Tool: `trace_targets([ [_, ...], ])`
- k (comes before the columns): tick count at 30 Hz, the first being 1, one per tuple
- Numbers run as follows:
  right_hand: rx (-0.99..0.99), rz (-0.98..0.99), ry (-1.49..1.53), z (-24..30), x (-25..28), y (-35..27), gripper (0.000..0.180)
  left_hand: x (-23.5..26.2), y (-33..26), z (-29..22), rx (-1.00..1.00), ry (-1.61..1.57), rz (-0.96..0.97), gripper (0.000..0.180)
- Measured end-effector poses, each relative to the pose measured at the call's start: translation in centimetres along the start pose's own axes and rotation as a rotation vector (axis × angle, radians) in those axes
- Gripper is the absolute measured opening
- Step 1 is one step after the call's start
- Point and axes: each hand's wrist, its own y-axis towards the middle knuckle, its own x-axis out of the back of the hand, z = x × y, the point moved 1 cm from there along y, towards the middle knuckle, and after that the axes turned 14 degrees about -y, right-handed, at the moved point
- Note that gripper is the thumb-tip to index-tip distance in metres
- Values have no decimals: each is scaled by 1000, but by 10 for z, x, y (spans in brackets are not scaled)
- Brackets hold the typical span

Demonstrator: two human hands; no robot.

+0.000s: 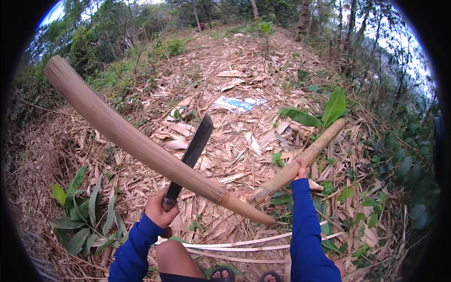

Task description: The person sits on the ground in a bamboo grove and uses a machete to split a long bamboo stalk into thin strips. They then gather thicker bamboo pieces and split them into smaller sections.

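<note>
On leaf-littered ground (225,162), the left hand (159,210) is gripping a machete (196,144); the right hand (302,170) is grasping one pole (277,176), apparently steadying it.

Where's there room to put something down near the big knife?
Try the dry litter between the knife and short pole, below the blue-and-white scrap; it's strewn, not bare. It's crowded where the long pole ends near the short pole, and by the feet, where pale strips lie.

Left pole (127,128) crossing before the knife (201,136); right pole (276,182) beside the former's lower end; litter (235,155) beneath; strips (244,243) before the feet (221,273).
</note>
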Motion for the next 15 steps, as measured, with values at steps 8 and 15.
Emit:
trace_targets([
  [8,575,35,-387,258,16,-16,58,7,93,-25,-224,192,250,25],
  [15,655,160,-806,400,-44,-183,53,-32,159,-38,-321,333,323,31],
])
